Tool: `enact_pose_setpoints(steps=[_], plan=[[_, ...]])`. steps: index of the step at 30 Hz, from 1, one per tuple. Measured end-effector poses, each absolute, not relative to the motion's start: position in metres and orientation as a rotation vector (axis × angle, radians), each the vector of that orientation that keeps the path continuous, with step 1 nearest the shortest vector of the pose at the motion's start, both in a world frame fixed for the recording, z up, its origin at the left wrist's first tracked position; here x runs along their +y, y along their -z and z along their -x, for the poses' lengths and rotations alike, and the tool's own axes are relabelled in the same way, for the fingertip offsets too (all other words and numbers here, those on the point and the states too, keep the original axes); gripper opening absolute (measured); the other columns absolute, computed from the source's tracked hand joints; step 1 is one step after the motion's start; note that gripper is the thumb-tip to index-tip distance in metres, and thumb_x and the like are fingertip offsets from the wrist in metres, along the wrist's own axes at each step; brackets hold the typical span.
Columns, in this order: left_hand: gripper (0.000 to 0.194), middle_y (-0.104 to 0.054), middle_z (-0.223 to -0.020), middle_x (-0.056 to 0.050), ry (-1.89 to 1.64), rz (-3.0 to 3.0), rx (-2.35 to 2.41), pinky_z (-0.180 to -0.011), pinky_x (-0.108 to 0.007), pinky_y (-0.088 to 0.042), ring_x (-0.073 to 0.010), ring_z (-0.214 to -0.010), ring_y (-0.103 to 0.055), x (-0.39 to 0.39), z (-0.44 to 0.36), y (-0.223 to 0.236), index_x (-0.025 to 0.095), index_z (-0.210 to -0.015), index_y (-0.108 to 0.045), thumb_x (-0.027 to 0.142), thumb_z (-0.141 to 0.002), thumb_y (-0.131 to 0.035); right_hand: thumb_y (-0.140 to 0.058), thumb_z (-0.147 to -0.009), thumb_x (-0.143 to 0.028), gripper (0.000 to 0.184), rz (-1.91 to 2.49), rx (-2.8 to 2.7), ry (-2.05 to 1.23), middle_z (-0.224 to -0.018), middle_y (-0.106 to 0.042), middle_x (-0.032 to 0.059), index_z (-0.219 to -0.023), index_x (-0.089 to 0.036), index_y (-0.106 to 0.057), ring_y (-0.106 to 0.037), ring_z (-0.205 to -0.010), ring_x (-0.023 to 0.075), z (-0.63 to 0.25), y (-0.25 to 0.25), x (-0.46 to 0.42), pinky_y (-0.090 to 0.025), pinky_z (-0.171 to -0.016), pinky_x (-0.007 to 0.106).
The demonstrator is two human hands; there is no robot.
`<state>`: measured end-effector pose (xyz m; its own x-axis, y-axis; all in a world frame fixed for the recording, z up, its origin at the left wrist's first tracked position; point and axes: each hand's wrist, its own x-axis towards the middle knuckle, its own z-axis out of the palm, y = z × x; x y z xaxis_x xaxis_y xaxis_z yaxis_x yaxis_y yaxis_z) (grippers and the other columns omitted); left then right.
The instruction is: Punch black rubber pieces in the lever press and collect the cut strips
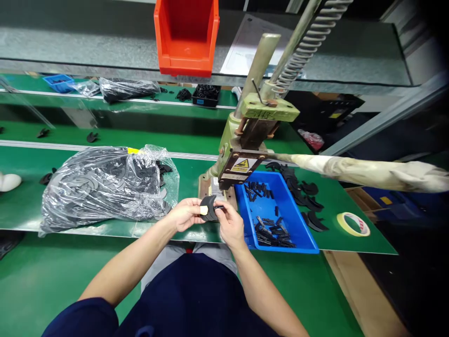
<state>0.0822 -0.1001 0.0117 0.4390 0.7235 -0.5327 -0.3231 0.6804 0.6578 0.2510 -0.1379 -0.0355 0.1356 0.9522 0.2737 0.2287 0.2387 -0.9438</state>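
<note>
My left hand (pixel 187 215) is closed on a curved black plastic part (pixel 209 208), just in front of the hand press (pixel 242 161). Pinched in my right hand (pixel 230 225) is a small dark clip-like piece (pixel 219 207), held against the right side of the curved part. Whether the two are joined I cannot tell. Something pale yellow, perhaps tape or a finger cover, shows at my left thumb. Right of my right hand stands a blue tray (pixel 303 234) with many small black pieces (pixel 273 232) in it.
A clear bag of black parts (pixel 101 187) lies to the left. The press's wrapped lever (pixel 368 172) juts out to the right. Curved black parts (pixel 310 203) and a tape roll (pixel 353 224) lie beyond the tray. An orange bin (pixel 187 65) sits on the shelf above.
</note>
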Motion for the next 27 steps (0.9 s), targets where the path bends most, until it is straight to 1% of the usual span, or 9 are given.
enact_pose_setpoints(steps=[5,13,20,24,27], plan=[[0.023,-0.066,-0.066,-0.004,-0.667,-0.366,0.891,-0.057,-0.020,-0.056,-0.0108,-0.056,-0.065,-0.109,-0.089,-0.001,0.007,-0.073,-0.064,0.004,-0.063,-0.084,-0.057,-0.089,-0.041,0.021,1.290,-1.345,-0.814,-0.091,-0.072,0.0033,-0.096,-0.024,-0.068,-0.067,-0.084,0.0177,-0.253,0.037,-0.143,-0.055,-0.080,0.034],[0.016,-0.067,-0.069,-0.004,-0.742,-0.339,0.926,-0.058,-0.021,-0.058,-0.0104,-0.058,-0.065,-0.119,-0.101,-0.006,0.008,-0.076,-0.065,0.002,-0.071,-0.078,-0.055,-0.088,-0.045,0.026,1.334,-1.252,-0.853,-0.085,-0.072,0.0034,-0.094,-0.022,-0.065,-0.066,-0.076,0.0177,-0.251,0.035,-0.141,-0.054,-0.071,0.032],[0.016,-0.065,-0.067,-0.003,-0.744,-0.300,0.955,-0.058,-0.020,-0.058,-0.0097,-0.056,-0.064,-0.115,-0.101,-0.003,0.008,-0.076,-0.063,0.000,-0.072,-0.076,-0.055,-0.088,-0.045,0.026,1.325,-1.248,-0.873,-0.086,-0.073,0.0041,-0.094,-0.022,-0.066,-0.067,-0.081,0.0184,-0.249,0.043,-0.133,-0.055,-0.077,0.034],[0.018,-0.065,-0.069,-0.003,-0.731,-0.282,0.982,-0.062,-0.020,-0.057,-0.0099,-0.061,-0.065,-0.112,-0.101,0.002,0.010,-0.075,-0.061,0.002,-0.072,-0.077,-0.055,-0.088,-0.045,0.026,1.314,-1.263,-0.876,-0.085,-0.072,0.0037,-0.093,-0.021,-0.067,-0.067,-0.080,0.0181,-0.250,0.052,-0.127,-0.055,-0.076,0.033],[0.023,-0.066,-0.078,-0.003,-0.801,-0.501,1.055,-0.065,-0.023,-0.056,-0.0109,-0.066,-0.064,-0.112,-0.099,0.003,0.012,-0.084,-0.063,0.008,-0.070,-0.080,-0.056,-0.088,-0.044,0.026,1.297,-1.273,-0.843,-0.088,-0.073,0.0045,-0.094,-0.021,-0.067,-0.068,-0.082,0.0182,-0.254,0.056,-0.127,-0.056,-0.077,0.034]])
